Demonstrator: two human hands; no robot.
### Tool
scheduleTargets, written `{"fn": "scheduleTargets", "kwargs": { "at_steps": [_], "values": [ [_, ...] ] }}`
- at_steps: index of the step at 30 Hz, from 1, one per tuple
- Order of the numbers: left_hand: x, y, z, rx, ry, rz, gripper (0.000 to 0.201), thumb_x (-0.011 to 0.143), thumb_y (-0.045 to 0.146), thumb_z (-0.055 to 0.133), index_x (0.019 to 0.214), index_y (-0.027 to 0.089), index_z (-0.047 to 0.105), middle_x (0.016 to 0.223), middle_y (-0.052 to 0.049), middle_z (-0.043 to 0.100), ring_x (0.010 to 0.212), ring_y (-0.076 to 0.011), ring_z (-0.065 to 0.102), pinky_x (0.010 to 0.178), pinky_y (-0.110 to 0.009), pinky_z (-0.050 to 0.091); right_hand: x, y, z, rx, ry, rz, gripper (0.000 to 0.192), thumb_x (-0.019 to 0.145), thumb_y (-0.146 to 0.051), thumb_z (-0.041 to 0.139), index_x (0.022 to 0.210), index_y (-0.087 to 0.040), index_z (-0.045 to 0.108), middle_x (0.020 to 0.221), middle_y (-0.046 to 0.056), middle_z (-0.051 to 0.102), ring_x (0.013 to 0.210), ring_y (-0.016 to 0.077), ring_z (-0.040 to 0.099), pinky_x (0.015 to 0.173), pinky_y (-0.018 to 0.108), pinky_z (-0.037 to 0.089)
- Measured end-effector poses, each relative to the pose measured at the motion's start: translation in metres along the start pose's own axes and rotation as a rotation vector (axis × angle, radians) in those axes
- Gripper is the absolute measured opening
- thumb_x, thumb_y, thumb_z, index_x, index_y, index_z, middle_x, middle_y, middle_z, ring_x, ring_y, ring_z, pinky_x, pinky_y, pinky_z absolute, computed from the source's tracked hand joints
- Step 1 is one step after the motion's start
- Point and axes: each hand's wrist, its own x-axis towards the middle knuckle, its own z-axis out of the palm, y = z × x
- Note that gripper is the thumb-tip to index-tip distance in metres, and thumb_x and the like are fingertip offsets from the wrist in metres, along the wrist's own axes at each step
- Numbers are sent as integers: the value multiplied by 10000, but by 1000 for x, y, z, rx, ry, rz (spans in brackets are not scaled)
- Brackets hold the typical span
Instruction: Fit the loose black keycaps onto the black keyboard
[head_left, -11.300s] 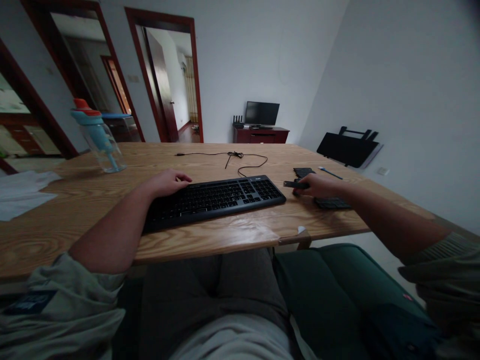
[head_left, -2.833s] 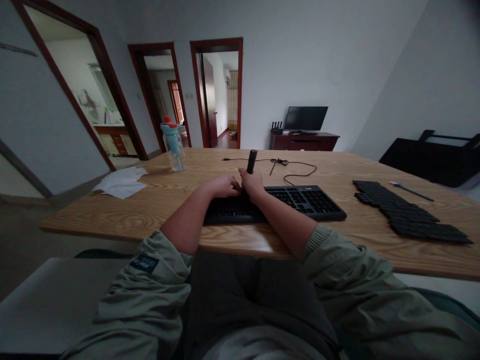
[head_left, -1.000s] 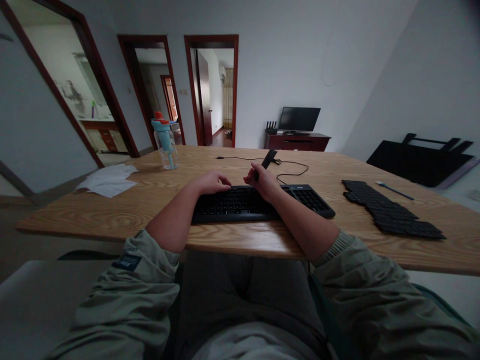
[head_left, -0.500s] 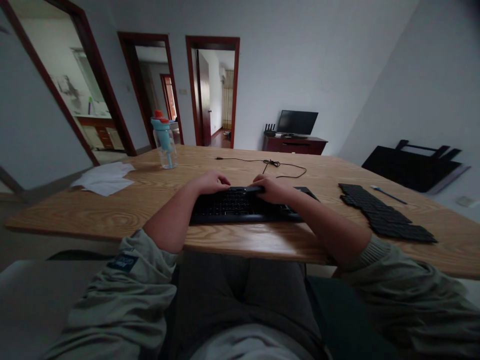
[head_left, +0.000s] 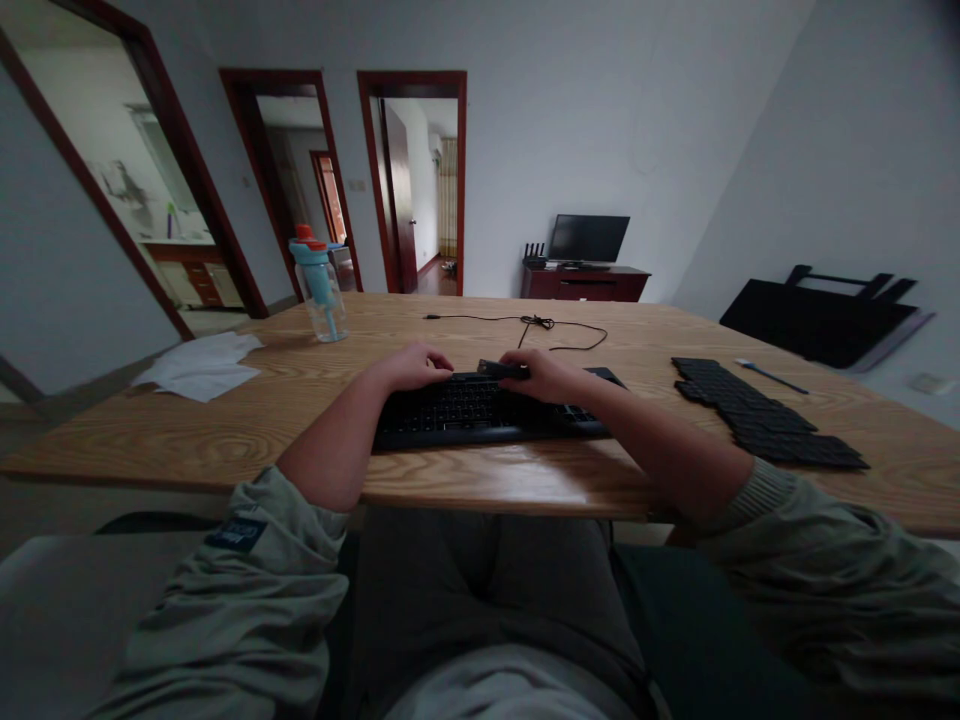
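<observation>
Black keyboard: lies flat near the front edge of the wooden table, square to the person, its right end hidden behind the right forearm.
Dark tool: a short black stick lying almost level over the keyboard's back rows, its left end poking out past the right hand; too dim to say what kind of tool it is.
Right hand: fingers curled round the dark tool, palm down, knuckles resting over the keys at the middle of the board.
Left hand: half curled, holding nothing, fingertips set on the keyboard's back left edge, just beside the tool's free end.
Cable: thin black lead, running from behind the keyboard in a loose loop with a small knot, then straight off to the left across the table.
Loose keycaps: laid out in dark rows on the right of the table, well apart from the keyboard.
Pen-like stick: pale, lying beyond the keycaps near the far right edge.
Water bottle: clear with a blue and orange top, upright at the far left.
White paper: crumpled sheets at the left edge, near the bottle.
Sleeves: grey-green, pushed up both forearms.
</observation>
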Motion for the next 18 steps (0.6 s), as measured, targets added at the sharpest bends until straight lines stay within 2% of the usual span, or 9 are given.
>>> {"fn": "scheduleTargets", "kwargs": {
  "at_steps": [4, 9, 14, 18],
  "values": [
    [1, 0, -1, 11, 7, -6, 413, 811, 410, 607, 1115, 172, 755, 1084, -67, 763, 938, -203, 685, 819, -258, 494, -26, 15, -11, -87, -71, 73, 250, 911, -399, 625, 990, -183, 726, 842, 58, 716, 687, 163, 615, 622, 255, 419],
    [1, -2, -1, 6, 7, -12, 426, 811, 430, 610, 1109, 164, 757, 1075, -75, 764, 940, -204, 687, 826, -255, 497, -48, 40, -24, -144, -161, 55, 217, 876, -315, 644, 1029, -218, 762, 860, 51, 733, 696, 168, 631, 660, 258, 445],
    [2, -4, -2, 16, 10, -29, 416, 806, 471, 610, 1085, 203, 761, 1077, -55, 766, 975, -217, 680, 831, -271, 505, -50, 49, -27, -134, -162, 72, 249, 852, -341, 680, 1042, -205, 768, 848, 68, 734, 699, 179, 630, 684, 266, 463],
    [2, -5, -2, 23, 6, -31, 430, 805, 485, 608, 1088, 200, 761, 1077, -56, 765, 969, -217, 682, 827, -271, 506, -42, 50, -26, -135, -195, 68, 220, 872, -362, 657, 964, -191, 761, 844, 67, 728, 692, 172, 625, 665, 260, 452]
  ]
}}
